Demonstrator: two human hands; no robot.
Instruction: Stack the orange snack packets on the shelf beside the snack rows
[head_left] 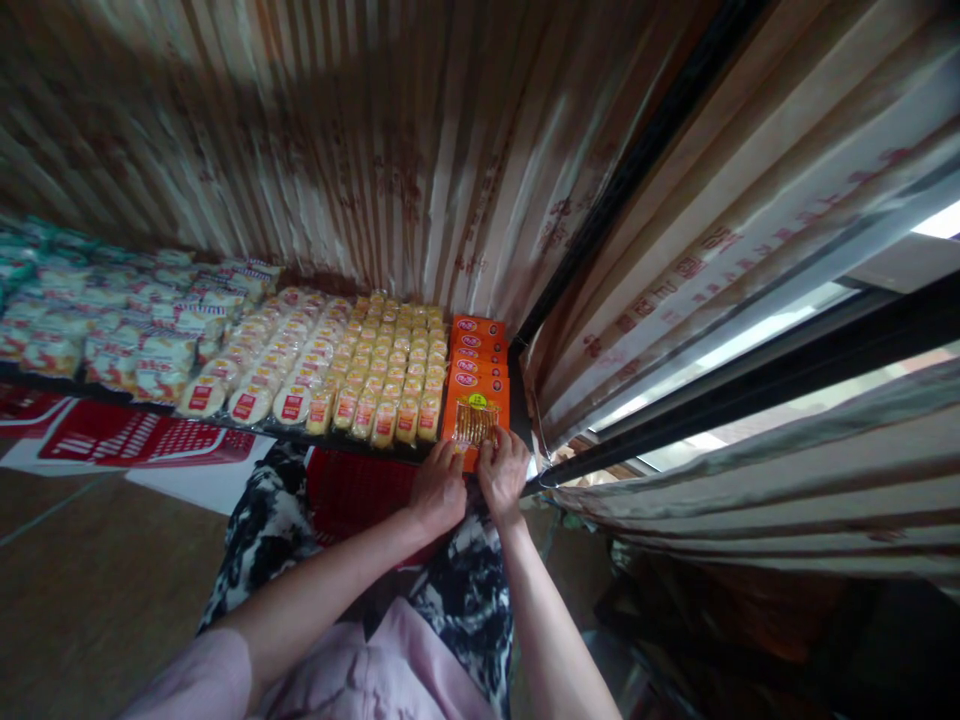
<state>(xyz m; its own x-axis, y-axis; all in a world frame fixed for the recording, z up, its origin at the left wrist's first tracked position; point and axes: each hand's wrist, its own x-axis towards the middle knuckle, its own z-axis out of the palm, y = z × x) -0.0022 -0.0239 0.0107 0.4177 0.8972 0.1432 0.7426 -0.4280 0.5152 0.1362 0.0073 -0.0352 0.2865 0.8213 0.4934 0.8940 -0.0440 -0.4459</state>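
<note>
Both of my hands rest on the near edge of an orange snack packet (475, 415) at the right end of a shelf. My left hand (437, 489) grips its lower left corner with curled fingers. My right hand (503, 470) pinches the lower right edge. The packet has a clear window showing stick-like snacks, and it lies in front of a row of matching orange packets (477, 345). To the left lie rows of yellow packets (394, 365) and round white packets with red labels (255, 385).
A red basket (352, 490) sits below the shelf edge, by my knees. Red and white crates (142, 440) lie on the brown floor at left. Striped curtain-like sheeting hangs behind the shelf. A black frame (750, 390) and folded cardboard crowd the right.
</note>
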